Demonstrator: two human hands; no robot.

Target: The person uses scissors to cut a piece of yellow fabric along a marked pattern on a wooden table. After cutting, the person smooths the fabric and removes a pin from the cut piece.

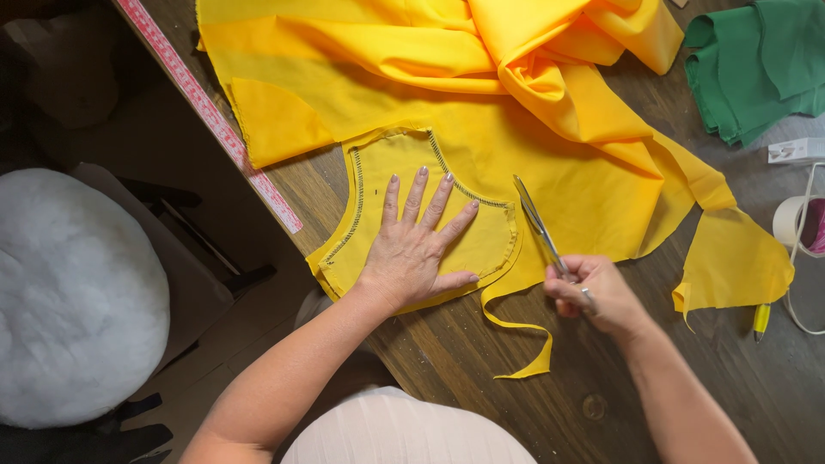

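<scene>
Head view: left hand (415, 249) spread flat, pinning stitched pattern piece (391, 176) on thin, limp yellow fabric (593, 185) near tabletop (481, 344) left edge. Right hand (597, 292) closed around scissors (540, 225), blades barely parted. Likely slippery; best pinned flat beside the cut.

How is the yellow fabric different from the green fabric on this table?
The yellow fabric spreads across the middle of the table, under the left hand and the scissors in the right hand. The green fabric is a smaller pile at the far right, untouched. Both are plain and rumpled.
</scene>
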